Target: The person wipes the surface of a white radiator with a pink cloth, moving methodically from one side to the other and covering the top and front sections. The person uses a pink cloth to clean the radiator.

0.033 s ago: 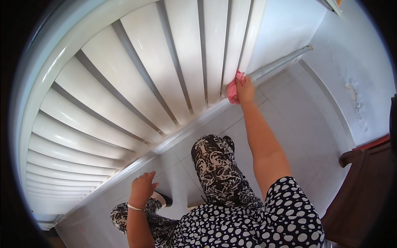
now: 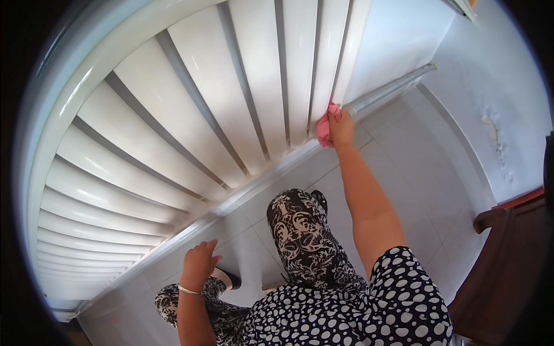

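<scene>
My right hand [image 2: 342,128] is closed round a crumpled pink cloth [image 2: 325,134]. The cloth presses against the bottom end of the rightmost slats of a large white slatted panel [image 2: 202,95], whose curved top rail shows at the upper left. Empty, my left hand [image 2: 199,262] hangs over the floor above my left foot, its fingers loosely bent and the thumb apart. A bracelet circles that wrist. The palm side of both hands is hidden.
A pale pipe [image 2: 392,89] runs low along the wall to the right of the panel. Paint is peeling on the right-hand wall [image 2: 490,115]. Dark red-brown wooden furniture [image 2: 502,259] stands at the lower right. Grey tiles [image 2: 404,150] cover the floor between.
My right hand and the pink cloth have shifted very slightly down along the slat's lower end. My left hand stays where it was.
</scene>
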`<state>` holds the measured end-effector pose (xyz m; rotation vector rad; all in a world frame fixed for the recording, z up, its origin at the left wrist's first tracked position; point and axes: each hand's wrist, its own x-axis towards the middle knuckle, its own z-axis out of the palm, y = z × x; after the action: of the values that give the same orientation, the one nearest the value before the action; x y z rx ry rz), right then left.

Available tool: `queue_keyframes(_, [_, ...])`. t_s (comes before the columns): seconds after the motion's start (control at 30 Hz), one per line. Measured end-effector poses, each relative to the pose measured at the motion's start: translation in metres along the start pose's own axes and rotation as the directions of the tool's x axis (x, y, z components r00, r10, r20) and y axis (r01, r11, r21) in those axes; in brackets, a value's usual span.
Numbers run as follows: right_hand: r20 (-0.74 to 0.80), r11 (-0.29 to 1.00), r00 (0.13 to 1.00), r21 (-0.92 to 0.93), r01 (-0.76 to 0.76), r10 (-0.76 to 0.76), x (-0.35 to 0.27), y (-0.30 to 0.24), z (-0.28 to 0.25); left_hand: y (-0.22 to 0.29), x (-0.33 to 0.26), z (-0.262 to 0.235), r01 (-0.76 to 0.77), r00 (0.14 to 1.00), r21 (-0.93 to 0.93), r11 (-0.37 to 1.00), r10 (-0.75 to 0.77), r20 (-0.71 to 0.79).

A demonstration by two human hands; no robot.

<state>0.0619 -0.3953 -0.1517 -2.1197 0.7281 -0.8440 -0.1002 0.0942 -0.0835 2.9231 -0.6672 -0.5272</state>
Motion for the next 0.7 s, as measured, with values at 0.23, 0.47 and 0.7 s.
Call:
queue_keyframes(0.23, [0.147,0.992,0.987,0.106,-0.075,0.059,-0.009,0.042,0.012,-0.013,-0.001,0.015,-0.039,0.996,0.029,0.999,0.041,-0.081])
queue_keyframes(0.47, [-0.066,0.970,0.995,0.226,0.091,-0.078,0.043,-0.029,-0.053,-0.016,-0.003,0.020,-0.014,0.997,0.024,1.000,0.016,-0.077])
queue_keyframes(0.7, [-0.481,0.722,0.871,0.567,0.396,-0.099,0.153,-0.174,-0.138,-0.021,-0.008,0.023,-0.015,0.997,0.002,1.000,0.015,-0.071])
